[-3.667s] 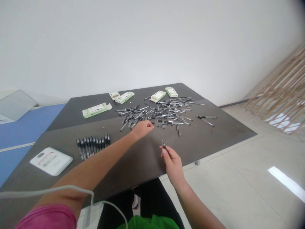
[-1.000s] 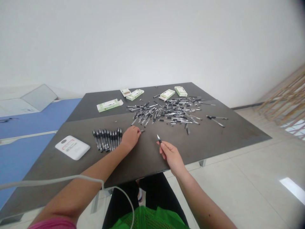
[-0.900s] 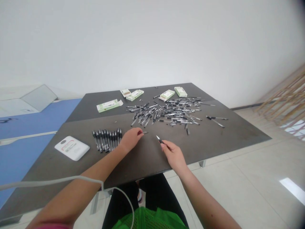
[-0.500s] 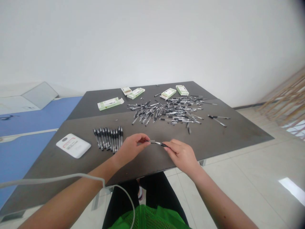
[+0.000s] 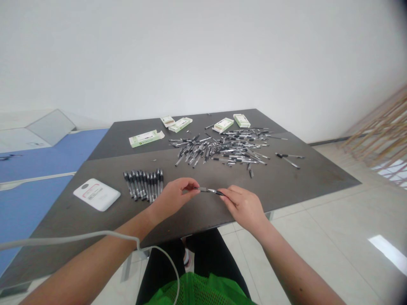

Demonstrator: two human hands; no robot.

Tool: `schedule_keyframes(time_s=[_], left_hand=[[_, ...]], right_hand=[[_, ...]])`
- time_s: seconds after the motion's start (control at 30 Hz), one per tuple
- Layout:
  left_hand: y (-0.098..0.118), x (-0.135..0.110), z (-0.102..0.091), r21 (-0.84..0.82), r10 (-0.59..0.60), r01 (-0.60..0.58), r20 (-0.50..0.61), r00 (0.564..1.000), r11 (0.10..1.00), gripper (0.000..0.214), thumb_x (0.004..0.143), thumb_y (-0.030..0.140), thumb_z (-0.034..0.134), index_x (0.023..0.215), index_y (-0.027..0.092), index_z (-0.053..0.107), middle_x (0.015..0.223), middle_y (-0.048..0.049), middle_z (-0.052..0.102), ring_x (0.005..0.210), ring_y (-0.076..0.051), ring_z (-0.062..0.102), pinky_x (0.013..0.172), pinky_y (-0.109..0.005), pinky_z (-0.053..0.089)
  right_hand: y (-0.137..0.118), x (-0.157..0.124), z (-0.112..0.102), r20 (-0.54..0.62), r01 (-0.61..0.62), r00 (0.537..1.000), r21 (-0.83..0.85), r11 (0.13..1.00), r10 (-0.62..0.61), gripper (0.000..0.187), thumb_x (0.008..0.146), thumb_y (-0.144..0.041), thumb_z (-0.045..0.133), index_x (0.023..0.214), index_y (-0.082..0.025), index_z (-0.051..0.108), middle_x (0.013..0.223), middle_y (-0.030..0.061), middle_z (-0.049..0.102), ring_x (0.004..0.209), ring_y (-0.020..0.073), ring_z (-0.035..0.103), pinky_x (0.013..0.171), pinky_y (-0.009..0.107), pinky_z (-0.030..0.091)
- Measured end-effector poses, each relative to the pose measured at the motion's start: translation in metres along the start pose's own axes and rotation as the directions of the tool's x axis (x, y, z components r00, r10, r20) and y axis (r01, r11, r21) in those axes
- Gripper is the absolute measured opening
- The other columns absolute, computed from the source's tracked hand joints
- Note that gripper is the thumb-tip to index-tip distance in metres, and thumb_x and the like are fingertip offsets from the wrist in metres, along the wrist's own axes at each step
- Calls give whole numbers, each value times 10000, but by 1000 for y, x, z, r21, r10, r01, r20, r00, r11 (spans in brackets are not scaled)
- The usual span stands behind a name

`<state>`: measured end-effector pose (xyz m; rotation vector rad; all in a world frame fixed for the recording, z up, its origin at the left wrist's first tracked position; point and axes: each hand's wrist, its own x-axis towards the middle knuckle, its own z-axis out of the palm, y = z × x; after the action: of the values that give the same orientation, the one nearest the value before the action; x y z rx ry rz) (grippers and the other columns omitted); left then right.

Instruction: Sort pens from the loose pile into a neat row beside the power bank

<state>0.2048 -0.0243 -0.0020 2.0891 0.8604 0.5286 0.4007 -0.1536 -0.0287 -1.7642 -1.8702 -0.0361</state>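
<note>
My left hand [image 5: 174, 197] and my right hand [image 5: 244, 205] meet over the near part of the dark table [image 5: 302, 178]. Together they pinch one thin black pen [image 5: 208, 190], the left fingers on its left end and the right fingers on its dark right end. Just left of my left hand lies a neat row of black pens [image 5: 143, 184]. Farther back spreads a loose heap of pens and pen parts [image 5: 222, 148].
A white flat device [image 5: 96, 194] rests at the left. Several green-and-white boxes [image 5: 146, 138] lie along the far side. Two stray pens [image 5: 288, 159] sit right of the heap. A grey cable [image 5: 95, 237] crosses my left arm. Blue surface lies left, tiled floor right.
My left hand came back from the heap with a small part. Both hands then drew together in front of me and now hold the pen between them.
</note>
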Motion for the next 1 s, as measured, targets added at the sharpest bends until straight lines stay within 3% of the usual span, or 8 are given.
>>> schedule_keyframes(time_s=[0.2, 0.4, 0.77, 1.0], left_hand=[[5, -3, 3, 39, 50, -51, 29, 998, 998, 178, 752, 345, 608, 844, 210, 679, 859, -37, 693, 806, -191, 620, 785, -294, 468], [5, -1, -2, 103, 67, -68, 15, 998, 992, 187, 769, 338, 598, 880, 205, 672, 886, -35, 685, 812, -182, 617, 774, -278, 464], [0, -2, 5, 56, 49, -53, 66, 997, 997, 198, 770, 346, 601, 873, 197, 680, 875, -35, 696, 811, -178, 628, 788, -287, 475], [-6, -3, 16, -26, -13, 15, 64, 998, 1000, 251, 766, 391, 602, 871, 179, 687, 862, -48, 706, 803, -181, 641, 755, -292, 495]], right_hand=[[-4, 2, 3, 53, 60, 997, -29, 998, -59, 301, 928, -283, 420, 1097, -215, 659, 883, 68, 676, 783, 172, 609, 679, 269, 427], [-4, 1, 1, 22, 39, 999, -60, 997, -38, 308, 933, -292, 410, 1092, -208, 660, 884, 70, 674, 785, 173, 608, 682, 273, 425], [-3, 2, 4, 44, 105, 994, -52, 993, -103, 289, 930, -278, 426, 1094, -201, 652, 867, 64, 674, 773, 166, 609, 685, 271, 432], [-7, -2, 21, -22, 71, 997, 109, 992, -69, 270, 926, -252, 429, 1064, -190, 653, 844, 70, 667, 767, 173, 610, 686, 266, 446]])
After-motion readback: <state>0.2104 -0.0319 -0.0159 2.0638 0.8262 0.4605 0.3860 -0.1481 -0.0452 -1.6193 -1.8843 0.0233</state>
